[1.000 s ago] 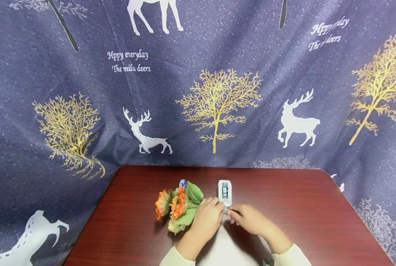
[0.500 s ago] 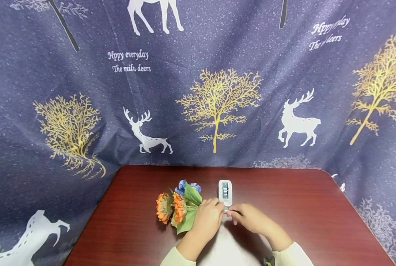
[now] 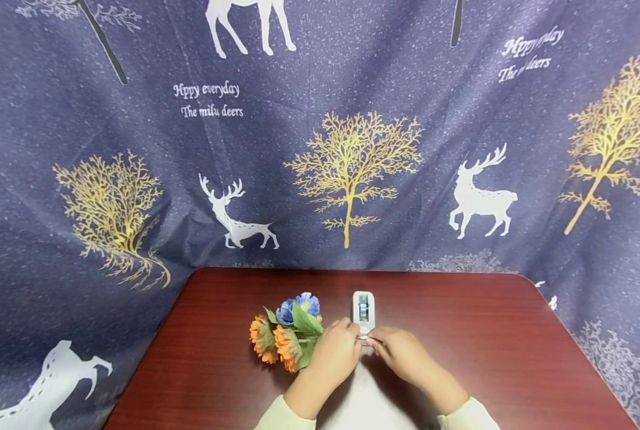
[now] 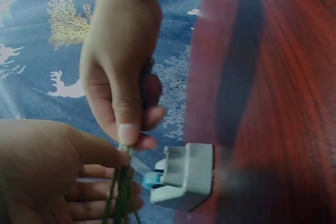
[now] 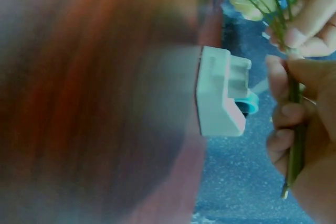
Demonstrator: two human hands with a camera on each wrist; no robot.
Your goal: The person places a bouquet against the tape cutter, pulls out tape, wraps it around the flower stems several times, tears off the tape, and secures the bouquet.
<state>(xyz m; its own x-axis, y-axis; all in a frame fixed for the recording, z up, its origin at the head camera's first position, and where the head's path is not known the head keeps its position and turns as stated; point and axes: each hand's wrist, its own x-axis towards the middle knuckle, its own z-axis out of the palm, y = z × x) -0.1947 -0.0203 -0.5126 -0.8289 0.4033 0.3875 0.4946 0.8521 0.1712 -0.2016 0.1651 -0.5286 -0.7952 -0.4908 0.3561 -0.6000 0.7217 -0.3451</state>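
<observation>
A bunch of flowers (image 3: 287,343) with orange and blue heads lies to the left of my left hand (image 3: 337,346), which grips its stems just below the leaves. My right hand (image 3: 403,352) pinches the stems right beside it; in the right wrist view the lower stems (image 5: 296,153) run across its palm and curled fingers. Beyond both hands stands a white tape dispenser (image 3: 364,310) with a blue-cored roll (image 4: 152,180). A clear strip of tape (image 4: 139,166) stretches from it to the stems between my fingertips. How far the tape goes round them is hidden.
Everything rests on a dark red table (image 3: 486,334) with rounded far corners. A blue-grey cloth (image 3: 395,83) printed with deer and trees hangs behind it. Bright glare (image 3: 360,406) lies on the table between my forearms.
The flower bunch has turned about its stems: the blue heads show more fully, and a pale yellow head below has gone from sight. My hands have shifted only slightly at the stems.
</observation>
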